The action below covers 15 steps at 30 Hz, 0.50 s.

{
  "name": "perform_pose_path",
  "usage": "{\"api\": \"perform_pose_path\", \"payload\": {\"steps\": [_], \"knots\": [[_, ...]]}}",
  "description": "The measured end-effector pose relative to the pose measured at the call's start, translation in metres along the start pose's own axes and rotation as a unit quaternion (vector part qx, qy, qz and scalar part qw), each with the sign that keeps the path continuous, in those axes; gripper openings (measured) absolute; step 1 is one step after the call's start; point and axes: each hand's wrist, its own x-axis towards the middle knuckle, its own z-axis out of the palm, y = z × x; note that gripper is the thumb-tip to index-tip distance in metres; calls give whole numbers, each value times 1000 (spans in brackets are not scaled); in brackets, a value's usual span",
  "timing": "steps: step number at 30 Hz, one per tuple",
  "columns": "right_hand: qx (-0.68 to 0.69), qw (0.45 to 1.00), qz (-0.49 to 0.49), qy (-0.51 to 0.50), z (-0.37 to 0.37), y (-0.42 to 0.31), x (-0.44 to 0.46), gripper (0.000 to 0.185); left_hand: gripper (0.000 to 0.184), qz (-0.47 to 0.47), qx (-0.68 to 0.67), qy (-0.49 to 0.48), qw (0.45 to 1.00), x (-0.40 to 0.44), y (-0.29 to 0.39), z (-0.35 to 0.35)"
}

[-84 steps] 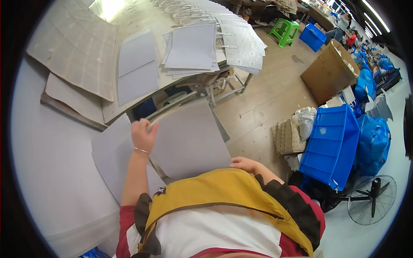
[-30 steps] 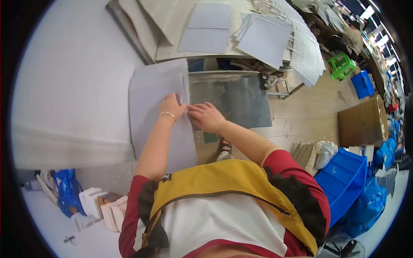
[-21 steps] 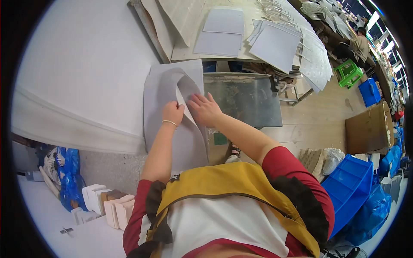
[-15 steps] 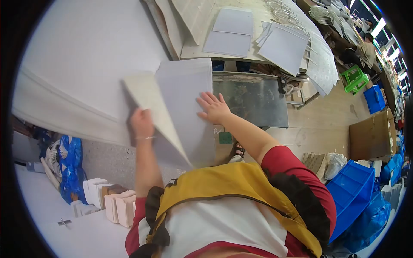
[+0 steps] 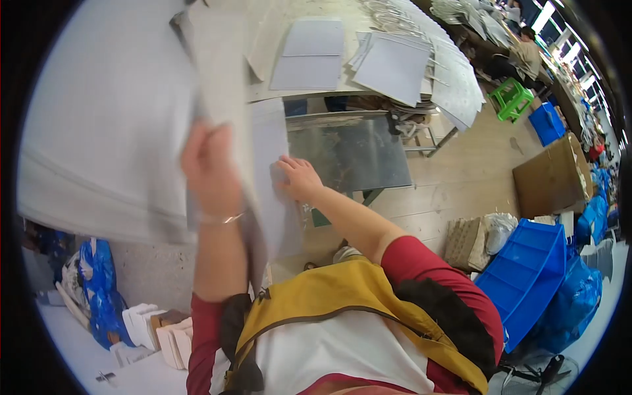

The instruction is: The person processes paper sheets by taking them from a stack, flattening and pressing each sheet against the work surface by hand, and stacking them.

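A pale sheet [image 5: 227, 85], blurred by motion, stands raised on edge at the left, with my left hand [image 5: 214, 164] closed on it. Right of that sheet lies a stack of light grey sheets [image 5: 268, 141]. My right hand [image 5: 299, 178] rests on the stack's right edge with its fingers spread, holding nothing. Beside the stack is a dark grey metal panel [image 5: 349, 151]. The lower part of the raised sheet hangs beside my left forearm and hides part of the stack.
Beyond the panel, a worktable [image 5: 260, 89] carries grey sheets [image 5: 392, 69] and strapped pieces. At the right are a green stool [image 5: 512, 99], a cardboard box [image 5: 550, 174], a blue crate [image 5: 523, 263] and a fan [image 5: 543, 375]. A seated person [image 5: 526, 56] is far off.
My left hand has lifted the top sheet off the stack by its edge and swung it up to the left. My right hand stays on the stack. The view has shifted.
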Motion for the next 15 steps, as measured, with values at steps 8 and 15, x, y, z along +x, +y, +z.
{"api": "perform_pose_path", "payload": {"steps": [8, 15], "knots": [[73, 865, 267, 418, -94, 166, -134, 32, 68, 245, 491, -385, 742, -85, -166, 124], [-49, 932, 186, 307, -134, 179, -111, 44, 79, -39, 538, -579, 612, -136, -129, 154]]}}
